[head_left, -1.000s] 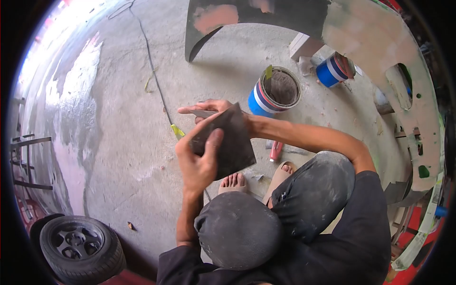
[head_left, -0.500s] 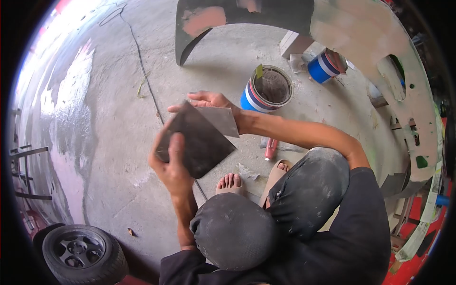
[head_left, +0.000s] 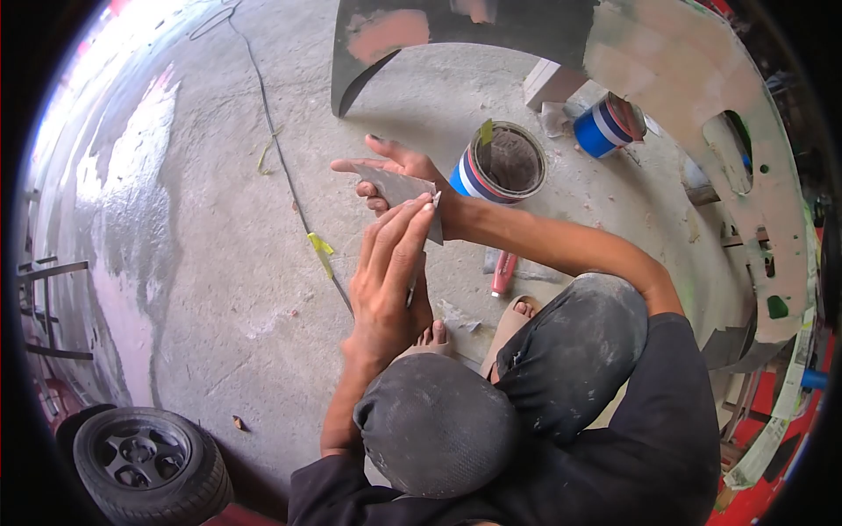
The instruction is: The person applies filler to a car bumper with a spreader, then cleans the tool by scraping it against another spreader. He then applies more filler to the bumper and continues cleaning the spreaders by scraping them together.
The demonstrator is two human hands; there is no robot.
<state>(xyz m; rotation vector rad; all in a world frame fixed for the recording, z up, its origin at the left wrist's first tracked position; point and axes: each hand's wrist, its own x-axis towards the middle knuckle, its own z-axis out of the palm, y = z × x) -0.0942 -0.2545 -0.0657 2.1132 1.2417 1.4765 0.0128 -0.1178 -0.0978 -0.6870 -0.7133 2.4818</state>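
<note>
My right hand (head_left: 408, 167) is palm up with a thin grey spreader plate (head_left: 395, 188) lying across it. The thumb sticks out and the other fingers curl under the plate. Just below, my left hand (head_left: 386, 272) has its fingers straight and together, holding a dark flat plate (head_left: 412, 289) that is now almost edge-on and mostly hidden. Its fingertips meet the near corner of the grey spreader. To the right of my hands stands an opened tin of grey paste (head_left: 513, 162), with a yellow-green strip (head_left: 486, 133) at its rim.
A red tube (head_left: 503, 273) lies near my feet. Farther back are a second blue tin (head_left: 605, 127), a white block (head_left: 553, 83) and a large patched car panel (head_left: 675, 61). A wheel (head_left: 145, 460) lies at lower left. A dark cable (head_left: 263, 96) crosses the concrete floor.
My left hand has turned its dark plate from face-on to nearly edge-on and moved right, up against the grey spreader. My right hand has shifted slightly, its thumb now spread.
</note>
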